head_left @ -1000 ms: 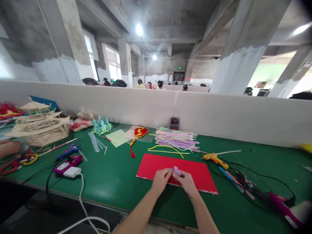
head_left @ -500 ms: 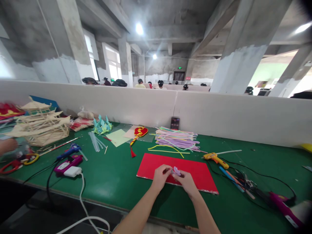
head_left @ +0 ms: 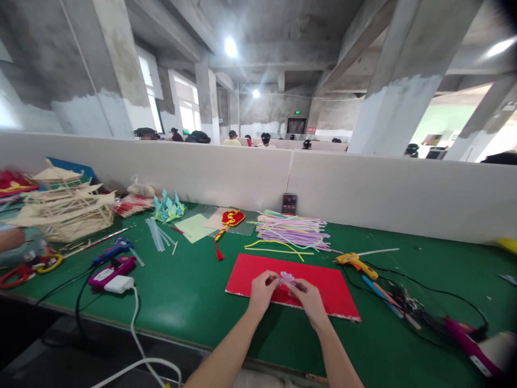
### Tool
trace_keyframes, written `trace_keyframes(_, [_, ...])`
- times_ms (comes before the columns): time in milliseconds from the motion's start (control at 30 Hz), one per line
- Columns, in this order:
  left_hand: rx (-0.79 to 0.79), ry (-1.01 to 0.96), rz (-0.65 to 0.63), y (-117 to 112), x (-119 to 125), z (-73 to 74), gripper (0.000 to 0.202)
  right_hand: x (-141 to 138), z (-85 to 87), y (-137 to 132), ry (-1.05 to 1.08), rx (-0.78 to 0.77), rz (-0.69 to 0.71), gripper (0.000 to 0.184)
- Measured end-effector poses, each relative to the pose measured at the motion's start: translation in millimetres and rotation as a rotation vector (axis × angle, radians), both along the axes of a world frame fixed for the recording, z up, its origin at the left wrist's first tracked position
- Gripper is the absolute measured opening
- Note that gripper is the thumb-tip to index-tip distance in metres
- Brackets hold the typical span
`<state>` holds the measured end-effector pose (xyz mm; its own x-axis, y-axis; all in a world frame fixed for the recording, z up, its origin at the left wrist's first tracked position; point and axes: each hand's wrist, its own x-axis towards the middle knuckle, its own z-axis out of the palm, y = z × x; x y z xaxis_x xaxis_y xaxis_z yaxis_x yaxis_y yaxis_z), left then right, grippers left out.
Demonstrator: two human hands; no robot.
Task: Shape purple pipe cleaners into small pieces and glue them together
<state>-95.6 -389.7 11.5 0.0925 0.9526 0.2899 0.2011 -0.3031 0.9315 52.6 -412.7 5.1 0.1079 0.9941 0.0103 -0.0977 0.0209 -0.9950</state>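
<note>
A small piece of bent lilac pipe cleaner (head_left: 287,276), curled into loops, is pinched between my two hands. My left hand (head_left: 262,291) grips its left end with thumb and forefinger. On the other side, my right hand (head_left: 309,297) has its fingertips closed on the right end. Both hands are above the near half of a red board (head_left: 331,288) lying on the green table (head_left: 181,296). Behind the board lies a pile of pastel pipe cleaners (head_left: 293,229), with a yellow one bent in front of it.
A yellow glue gun (head_left: 357,264) with a cable lies right of the board. Leftward are a blue glue gun (head_left: 113,250), a purple power strip (head_left: 111,274), scissors (head_left: 30,269), a red-and-yellow tasselled ornament (head_left: 232,219) and a wooden stick model (head_left: 68,210). Another person's hand (head_left: 11,238) shows at far left.
The lilac piece has turned between my fingers, and its loops now face upward more. My left hand has shifted slightly left; both hands keep their pinch.
</note>
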Motion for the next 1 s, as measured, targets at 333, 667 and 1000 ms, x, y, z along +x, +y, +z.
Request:
trace_keyframes(333, [-0.04, -0.071, -0.058, 0.7, 0.2, -3.3, 0.016, 4.4, -8.2, 2.9, 0.095, -0.015, -0.046, 0.029])
trace_keyframes(667, [-0.118, -0.172, -0.196, 4.3, 1.0, -4.4, 0.012, 3.5, -7.4, 0.7, 0.18, 0.022, -0.098, 0.028])
trace_keyframes(1000, [-0.1, -0.159, -0.24, 4.8, -0.6, -3.3, 0.018, 5.2, -7.2, 0.5, 0.173, 0.039, -0.067, 0.027])
